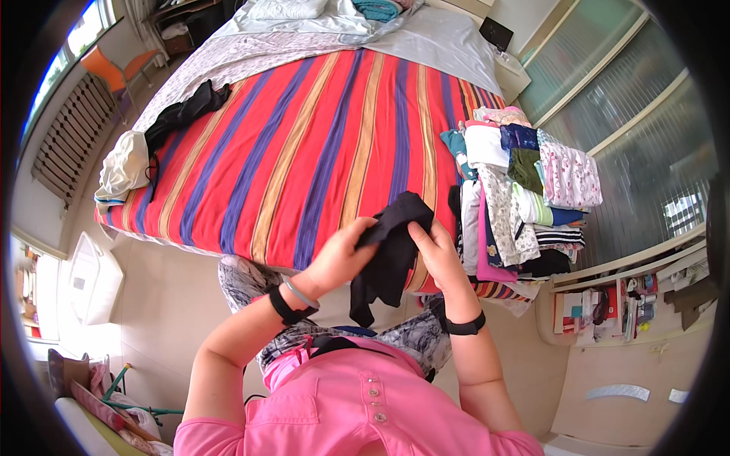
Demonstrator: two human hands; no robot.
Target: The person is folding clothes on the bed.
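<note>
A black cloth garment (pixel 388 256) hangs between my two hands, in front of the near edge of a bed. My left hand (pixel 344 251) grips its left side, and my right hand (pixel 436 248) pinches its upper right part. The lower end dangles over my lap. Under and beyond it spreads a red bedspread (pixel 256 165) with blue and yellow stripes. Folded clothes (pixel 513 199) lie in stacks at the bed's right side. Another black garment (pixel 185 114) and a cream-coloured cloth (pixel 124 165) lie at the bed's left edge.
An orange chair (pixel 108 68) stands beyond the bed's left side. On the floor at left is a white plastic container (pixel 94 279). Sliding doors with ribbed glass (pixel 616 97) run along the right, above an open shelf (pixel 619 308) with small items. Folded bedding (pixel 285 8) lies at the far end.
</note>
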